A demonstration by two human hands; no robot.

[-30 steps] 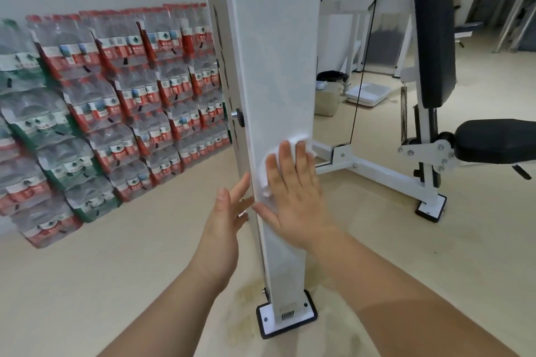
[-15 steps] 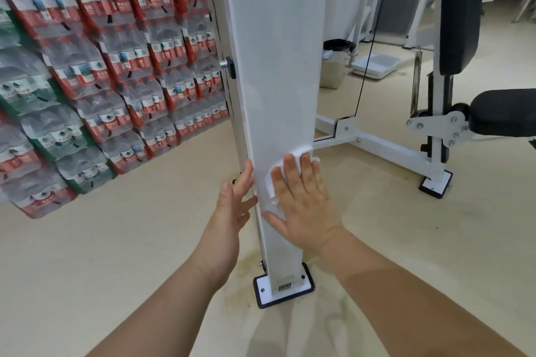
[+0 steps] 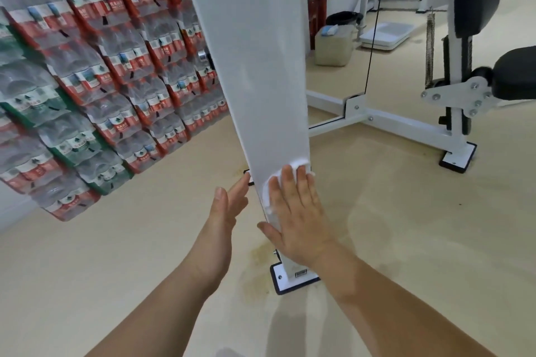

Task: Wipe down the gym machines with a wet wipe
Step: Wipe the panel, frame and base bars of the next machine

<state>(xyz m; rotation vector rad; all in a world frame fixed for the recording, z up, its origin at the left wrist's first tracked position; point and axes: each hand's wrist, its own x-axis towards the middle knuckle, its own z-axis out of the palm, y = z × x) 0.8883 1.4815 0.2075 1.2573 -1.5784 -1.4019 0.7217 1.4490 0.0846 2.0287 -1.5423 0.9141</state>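
Observation:
A tall white upright panel (image 3: 255, 66) of a gym machine stands before me on a black-edged foot plate (image 3: 282, 281). My right hand (image 3: 295, 214) lies flat against the panel's lower part with straight fingers, pressing a white wet wipe (image 3: 268, 191) to it; the wipe shows above my fingertips and left of my palm. My left hand (image 3: 229, 206) is open, fingers straight, beside the panel's left edge; whether it touches the edge is unclear.
Stacked packs of bottled water (image 3: 101, 81) fill the left wall. A white frame bar (image 3: 391, 122), a black cable (image 3: 374, 23) and a black padded seat (image 3: 516, 72) stand to the right. A bin (image 3: 333, 43) and a red extinguisher (image 3: 316, 9) sit behind.
My right hand has slid the wipe down the panel toward the foot plate, and my left hand followed down along the left edge. The view has tilted lower.

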